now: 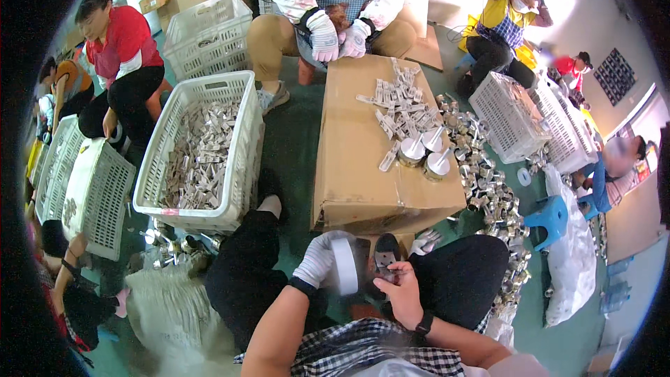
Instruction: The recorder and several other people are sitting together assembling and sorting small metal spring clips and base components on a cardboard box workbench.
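Note:
My left hand (322, 258), in a white glove, grips a flat white disc (345, 265) held on edge in front of my lap. My right hand (401, 290), bare with a dark wrist band, pinches a small dark metal piece (384, 260) right beside the disc. Both hands are close together just below the near edge of a brown cardboard box (352, 167). On the box top lie several small silvery flat parts (401, 108) and three round tins with white cone tops (426, 152).
A white plastic crate (241, 167) of silvery parts stands left of the box. A heap of small metal tins (492, 195) runs along the box's right side. More white crates (509, 115), a blue stool (551, 218) and several seated people surround me; a gloved person (335, 31) sits opposite.

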`<state>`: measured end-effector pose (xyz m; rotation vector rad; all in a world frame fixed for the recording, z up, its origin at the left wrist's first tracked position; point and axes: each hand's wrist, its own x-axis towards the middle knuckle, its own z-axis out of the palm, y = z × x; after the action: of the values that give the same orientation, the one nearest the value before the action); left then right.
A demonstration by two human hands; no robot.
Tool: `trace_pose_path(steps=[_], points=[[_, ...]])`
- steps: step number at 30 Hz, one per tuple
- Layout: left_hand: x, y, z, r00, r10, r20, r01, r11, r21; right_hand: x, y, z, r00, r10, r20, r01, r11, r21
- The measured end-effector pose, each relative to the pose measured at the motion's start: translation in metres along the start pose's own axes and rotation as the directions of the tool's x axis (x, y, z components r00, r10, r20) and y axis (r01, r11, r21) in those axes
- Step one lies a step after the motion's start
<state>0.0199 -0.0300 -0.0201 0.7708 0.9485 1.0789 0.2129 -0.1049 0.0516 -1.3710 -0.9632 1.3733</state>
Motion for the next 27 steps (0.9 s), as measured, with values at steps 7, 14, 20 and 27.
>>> trace_pose_path(steps=[7,14,20,27], points=[[-0.004,0.021,0.012,1.0,0.002,-0.01,-0.001,0.996,0.095,0.017,0.036,-0.007,0.988,0.151,0.017,-0.149,0.983,-0.105],[-0.005,0.02,0.009,0.999,0.046,-0.007,-0.045,0.994,0.102,0.015,0.041,-0.003,0.971,0.219,0.094,-0.209,0.972,-0.107],[-0.004,0.016,0.007,1.0,0.018,-0.004,-0.018,1.0,0.003,0.015,0.032,-0.002,0.961,0.253,0.114,-0.233,0.959,-0.162],[-0.001,0.014,0.007,1.0,-0.022,-0.01,0.021,0.997,-0.078,0.016,0.033,0.0,0.973,0.19,0.134,-0.152,0.956,-0.251]])
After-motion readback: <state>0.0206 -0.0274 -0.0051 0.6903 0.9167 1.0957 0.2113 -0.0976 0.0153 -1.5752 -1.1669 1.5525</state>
